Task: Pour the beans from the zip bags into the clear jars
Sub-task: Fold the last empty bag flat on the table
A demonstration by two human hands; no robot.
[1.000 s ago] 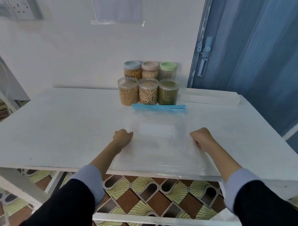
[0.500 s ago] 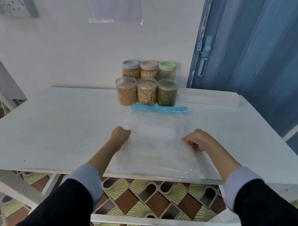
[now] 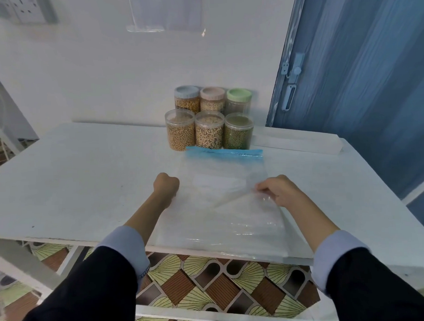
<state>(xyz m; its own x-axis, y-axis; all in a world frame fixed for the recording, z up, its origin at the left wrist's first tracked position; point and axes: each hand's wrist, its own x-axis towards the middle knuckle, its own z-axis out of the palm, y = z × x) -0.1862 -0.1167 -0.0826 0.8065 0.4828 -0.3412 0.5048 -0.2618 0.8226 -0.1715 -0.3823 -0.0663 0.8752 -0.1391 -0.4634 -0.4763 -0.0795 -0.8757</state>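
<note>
An empty clear zip bag (image 3: 222,217) with a blue zip strip (image 3: 225,153) lies flat on the white table (image 3: 82,179). My left hand (image 3: 166,188) is curled into a fist at the bag's left edge and seems to grip it. Over on the right edge, my right hand (image 3: 278,189) pinches the plastic and has it lifted and creased inward. Behind the bag stand three lidless clear jars: yellow beans (image 3: 180,131), pale mixed beans (image 3: 209,131) and green beans (image 3: 238,131). Three lidded jars (image 3: 212,100) stand behind those, against the wall.
A long white box (image 3: 299,143) lies at the table's back right. A blue door (image 3: 362,88) with a latch stands to the right. The bag's bottom overhangs the table's near edge (image 3: 64,238), above a patterned floor.
My right hand has moved inward to the left, dragging the bag's right edge up into a fold. My left hand has stayed in place.
</note>
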